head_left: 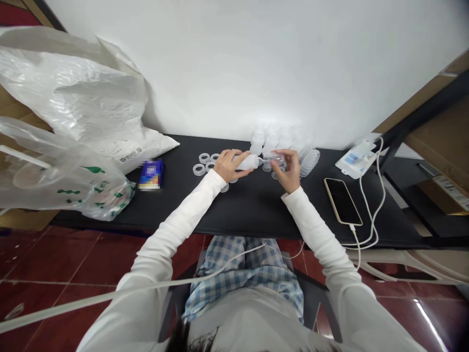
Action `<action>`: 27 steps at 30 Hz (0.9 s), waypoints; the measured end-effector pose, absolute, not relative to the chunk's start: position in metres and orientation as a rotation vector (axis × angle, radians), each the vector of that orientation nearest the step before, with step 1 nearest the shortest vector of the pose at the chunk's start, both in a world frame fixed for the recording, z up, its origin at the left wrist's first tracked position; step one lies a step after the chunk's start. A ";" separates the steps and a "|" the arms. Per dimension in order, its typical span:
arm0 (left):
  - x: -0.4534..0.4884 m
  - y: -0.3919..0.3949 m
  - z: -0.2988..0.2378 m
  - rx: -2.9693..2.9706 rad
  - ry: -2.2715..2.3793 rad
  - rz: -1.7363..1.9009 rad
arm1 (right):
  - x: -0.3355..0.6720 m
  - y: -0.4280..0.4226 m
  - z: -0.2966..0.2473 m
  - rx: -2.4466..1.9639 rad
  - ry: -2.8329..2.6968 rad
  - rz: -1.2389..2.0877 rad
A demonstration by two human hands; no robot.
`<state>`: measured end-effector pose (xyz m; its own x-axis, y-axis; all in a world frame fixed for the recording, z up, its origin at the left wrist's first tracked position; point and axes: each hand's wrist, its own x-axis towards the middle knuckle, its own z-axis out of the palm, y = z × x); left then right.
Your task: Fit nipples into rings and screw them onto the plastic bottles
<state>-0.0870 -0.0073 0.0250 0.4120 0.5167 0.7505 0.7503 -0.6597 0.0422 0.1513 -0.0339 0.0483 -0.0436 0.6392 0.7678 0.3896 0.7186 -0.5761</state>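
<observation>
My left hand (226, 167) is closed around a white bottle (248, 162) held on its side above the black table. The bottle's narrow end points right. Close to that end, my right hand (290, 172) pinches a clear rounded plastic piece (277, 159). A thin pale stem runs between the two; I cannot tell whether it joins them. Several translucent rings (199, 169) lie left of my left hand, some partly hidden beneath it. Behind my hands stand rows of white translucent bottles (271, 139). Stacked clear cups (309, 161) lie just right of my right hand.
White plastic bags (73, 93) bulge over the table's left end, beside a small blue box (151, 174). At right lie a phone (343, 201) with a white cable (373, 215) and a clear-and-blue packet (356, 158). A white wall (234, 63) rises behind the table (242, 210).
</observation>
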 end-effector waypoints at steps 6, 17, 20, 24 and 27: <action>-0.087 -0.013 0.032 -2.626 -1.119 -1.054 | 0.137 -0.041 0.036 -0.693 -1.823 0.335; -0.081 -0.025 0.058 -3.282 -1.447 -1.126 | 0.128 -0.039 0.032 -0.882 -1.847 0.124; -0.075 -0.024 0.056 -3.062 -1.287 -1.015 | 0.120 -0.044 0.033 -1.071 -1.760 0.133; -0.069 -0.023 0.053 -2.743 -1.066 -0.816 | 0.110 -0.046 0.039 -1.301 -1.561 0.279; -0.069 -0.022 0.052 -2.631 -1.015 -0.715 | 0.110 -0.044 0.044 -1.389 -1.542 0.505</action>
<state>-0.0687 -0.0224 0.0523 0.6407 0.5662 0.5186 0.6791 -0.7330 -0.0387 0.1098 -0.0440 0.0440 0.1136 0.9206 0.3736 0.5217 0.2647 -0.8110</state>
